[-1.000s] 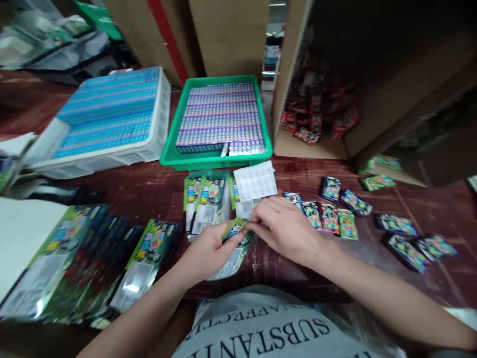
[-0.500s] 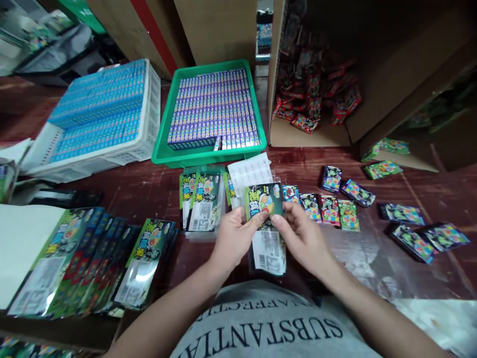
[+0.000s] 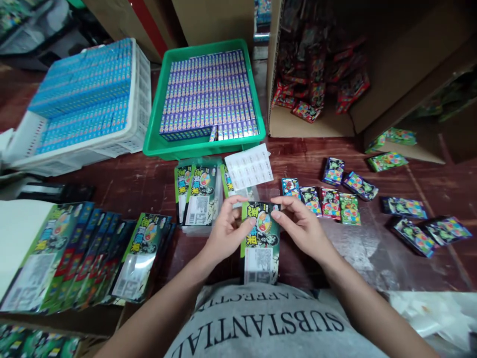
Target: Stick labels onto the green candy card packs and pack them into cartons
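Observation:
A flat printed candy packet (image 3: 260,243), dark green with a lime edge and a white label panel, is held upright in front of my shirt. My left hand (image 3: 231,226) grips its upper left edge between thumb and fingers. At the upper right edge, my right hand (image 3: 296,223) pinches it the same way. Just beyond my hands lies a sheet of small white stickers (image 3: 249,168), partly over another packet. Left of it rest matching packets (image 3: 201,199) on clear plastic. A row of small candy boxes (image 3: 330,205) in blue, purple, red and green lies right of my right hand.
A green tray (image 3: 149,144) of purple boxes and a white basket (image 3: 139,99) of blue boxes stand at the back. An open carton (image 3: 309,130) holds red packs. Filled packets (image 3: 137,258) stand in a row at left. Loose purple boxes (image 3: 404,208) lie at right.
My hands have shifted apart towards the packet's top corners, so more of its printed front shows. The sticker sheet is less covered. The whole view has tilted slightly.

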Tool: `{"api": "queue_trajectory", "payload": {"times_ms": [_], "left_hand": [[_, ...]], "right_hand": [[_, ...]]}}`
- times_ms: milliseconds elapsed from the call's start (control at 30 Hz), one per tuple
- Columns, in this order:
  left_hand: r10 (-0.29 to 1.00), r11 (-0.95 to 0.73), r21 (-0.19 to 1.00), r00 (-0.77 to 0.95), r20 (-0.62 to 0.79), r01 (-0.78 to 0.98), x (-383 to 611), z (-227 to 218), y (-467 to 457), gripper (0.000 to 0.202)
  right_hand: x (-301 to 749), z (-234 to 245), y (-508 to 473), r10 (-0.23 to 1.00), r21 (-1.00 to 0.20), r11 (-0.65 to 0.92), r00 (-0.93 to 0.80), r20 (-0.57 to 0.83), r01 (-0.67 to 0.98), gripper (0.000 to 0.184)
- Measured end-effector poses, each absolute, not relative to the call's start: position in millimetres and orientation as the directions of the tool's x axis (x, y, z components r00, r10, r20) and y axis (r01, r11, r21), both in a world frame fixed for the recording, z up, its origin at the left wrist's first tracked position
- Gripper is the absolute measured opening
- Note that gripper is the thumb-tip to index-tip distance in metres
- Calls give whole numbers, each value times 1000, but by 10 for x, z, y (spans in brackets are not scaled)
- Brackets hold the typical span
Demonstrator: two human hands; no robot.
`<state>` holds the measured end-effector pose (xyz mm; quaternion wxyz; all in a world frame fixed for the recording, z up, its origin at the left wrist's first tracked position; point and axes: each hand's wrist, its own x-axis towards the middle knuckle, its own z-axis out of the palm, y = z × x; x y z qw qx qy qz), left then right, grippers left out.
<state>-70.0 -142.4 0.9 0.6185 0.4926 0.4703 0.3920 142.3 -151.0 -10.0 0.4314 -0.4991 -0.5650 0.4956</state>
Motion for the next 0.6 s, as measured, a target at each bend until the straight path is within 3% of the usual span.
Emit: {"api": "queue_trajectory", "payload": {"times_ms": [100, 200, 300, 433, 600], "left_hand": [[972, 105, 987, 199, -128, 124, -843, 96, -1319, 9], [982, 68, 988, 167, -90, 137, -932, 156, -1233, 10], [980, 81, 990, 174, -101, 114, -994, 205, -1181, 24], [947, 87, 968, 284, -154, 234, -1041, 306, -1102, 13], [938, 147, 966, 279, -205, 213, -1038, 378, -964, 9]], "right_hand": [[1413, -52, -1468, 987, -981, 92, -149, 67, 171, 16], [1360, -22, -1433, 971, -935, 237, -108, 215, 264, 26], [1312, 35, -1394, 966, -921, 256, -126, 228, 294, 35], [1258, 184, -1308, 982, -956, 121, -176, 76, 266, 9], [1191, 301, -1166, 977, -958, -182, -73, -202, 220, 18]]}}
